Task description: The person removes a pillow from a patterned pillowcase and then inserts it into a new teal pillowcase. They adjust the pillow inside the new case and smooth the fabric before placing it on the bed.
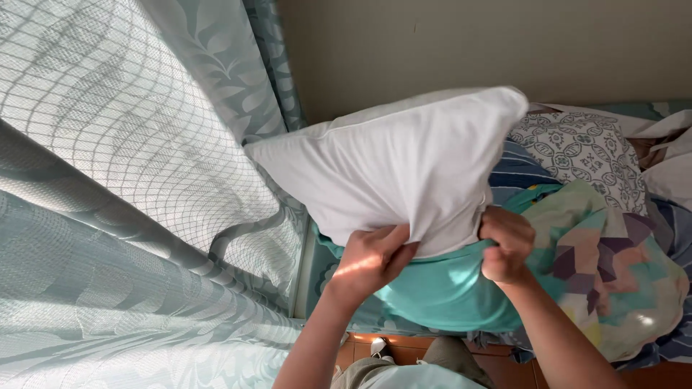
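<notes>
You're gripping the white pillowcase (404,162) w/ left hand (371,261) & right hand (507,245), fingers pinching its hem over the teal pillow (443,288); be keeping both grips even.

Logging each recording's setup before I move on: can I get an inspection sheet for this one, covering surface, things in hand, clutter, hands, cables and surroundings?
Surface: bed, almost wholly covered with bedding.
Things in hand: white pillowcase gripped along its lower edge, over a teal pillow showing below it.
Clutter: patterned pillow at the head end; multicoloured quilt bunched at right.
Hands: left hand and right hand both have fingers closed on the pillowcase edge.
Cables: nothing seen.
Surroundings: pale green curtain with a net panel at left, plain wall behind, wooden floor below.
</notes>
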